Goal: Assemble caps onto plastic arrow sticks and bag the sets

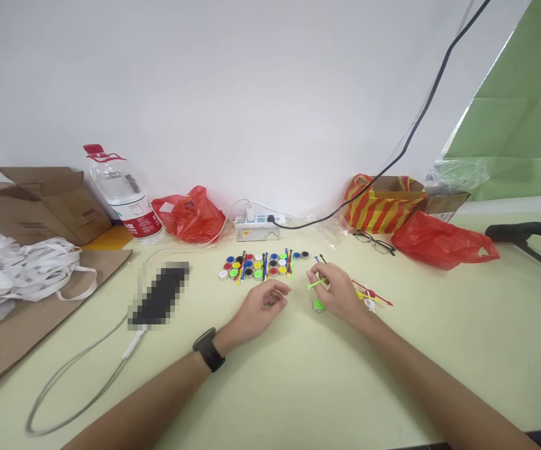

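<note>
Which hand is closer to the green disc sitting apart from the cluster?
Right. The right hand is close beside the green disc, on its right, pinching a green stick; the left hand is farther off, to the disc's left.

No wording can be read; the plastic bottle (119, 186)'s red label (144, 225) bears white characters too small to make out; the white power strip (261, 221) carries blurred blue print; a yellow sticker (246, 234) before it is equally illegible.
</note>
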The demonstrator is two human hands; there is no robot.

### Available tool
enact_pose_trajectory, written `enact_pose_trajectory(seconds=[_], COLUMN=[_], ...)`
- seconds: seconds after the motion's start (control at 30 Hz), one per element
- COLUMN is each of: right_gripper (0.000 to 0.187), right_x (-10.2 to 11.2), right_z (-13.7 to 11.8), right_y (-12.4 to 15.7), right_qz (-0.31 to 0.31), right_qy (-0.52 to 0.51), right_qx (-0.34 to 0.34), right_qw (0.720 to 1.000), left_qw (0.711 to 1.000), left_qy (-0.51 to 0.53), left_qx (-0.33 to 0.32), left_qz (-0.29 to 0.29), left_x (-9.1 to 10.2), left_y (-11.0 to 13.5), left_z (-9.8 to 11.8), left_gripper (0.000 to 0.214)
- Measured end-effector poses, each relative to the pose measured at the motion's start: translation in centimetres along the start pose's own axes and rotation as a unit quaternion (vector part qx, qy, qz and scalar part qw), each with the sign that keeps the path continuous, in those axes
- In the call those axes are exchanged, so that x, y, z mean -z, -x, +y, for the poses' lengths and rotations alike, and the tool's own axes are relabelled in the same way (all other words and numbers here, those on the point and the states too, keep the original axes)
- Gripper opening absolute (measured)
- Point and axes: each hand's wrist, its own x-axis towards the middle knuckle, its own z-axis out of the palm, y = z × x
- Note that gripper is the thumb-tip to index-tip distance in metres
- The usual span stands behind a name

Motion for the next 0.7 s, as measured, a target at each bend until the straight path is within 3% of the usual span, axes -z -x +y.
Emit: enact_pose_trajectory(seconds=[0.17,0.27,0.4,0.5,0.57,0.7], right_gripper=[0.026,0.025,0.018,0.026,0.031,0.027], right_x=[-0.4,-0.7,-0.5,-0.2,0.0,0.2], right_z=[-0.1,-1.2,-2.8,-3.2,-3.1,-2.9], right_y=[0.8,1.1,1.6,1.8,1.8,1.8], right_qz=[-0.129,-0.162,-0.207,-0.224,-0.216,-0.198], right_qy=[0.100,0.132,-0.001,-0.145,-0.180,-0.186], right_qx=[-0.020,-0.014,-0.006,-0.016,-0.031,-0.061], right_qw=[0.986,0.978,0.978,0.963,0.959,0.960], left_qw=[1.000,1.000,0.998,0.991,0.983,0.976], left_qy=[-0.004,-0.015,-0.045,-0.099,-0.130,-0.146], left_qx=[-0.002,-0.008,-0.023,-0.049,-0.077,-0.109], left_qz=[-0.001,-0.009,-0.038,-0.073,-0.101,-0.119], left_x=[0.0,0.0,0.1,0.2,0.1,-0.2], left_y=[0.0,0.1,0.4,0.7,1.0,1.1], left_z=[0.0,0.0,0.5,1.0,1.3,1.6], left_gripper=[0.018,0.020,0.026,0.043,0.051,0.022])
